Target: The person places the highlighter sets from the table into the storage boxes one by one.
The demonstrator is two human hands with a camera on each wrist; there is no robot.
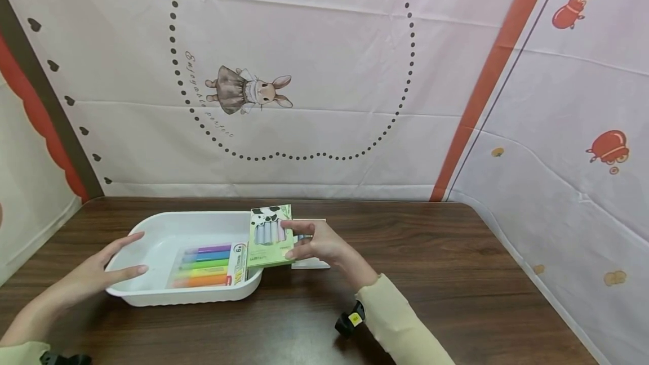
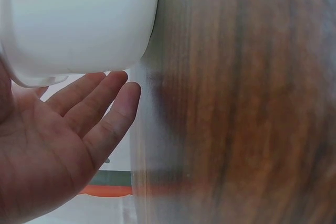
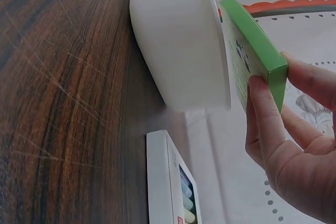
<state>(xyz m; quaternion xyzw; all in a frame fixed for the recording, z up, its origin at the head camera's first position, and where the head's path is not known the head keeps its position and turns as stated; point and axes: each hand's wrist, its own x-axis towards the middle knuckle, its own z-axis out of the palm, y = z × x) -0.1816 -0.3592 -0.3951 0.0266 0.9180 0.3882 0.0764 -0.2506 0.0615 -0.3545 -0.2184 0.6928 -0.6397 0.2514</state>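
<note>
My right hand pinches a green box of markers with a panda picture, thumb on one side and fingers on the other. The box is over the right end of a white plastic basin; its green edge shows in the right wrist view, beside the basin's rim. My left hand is at the basin's left end, thumb and index finger stretched over the rim. Below that rim, the left wrist view shows its other fingers extended outside the wall. Inside the basin lies a clear pack of rainbow-coloured markers.
A white box lies on the wooden table right of the basin, partly hidden by my right hand. Coloured sticks show through its window. A printed cloth hangs behind the table and along its sides.
</note>
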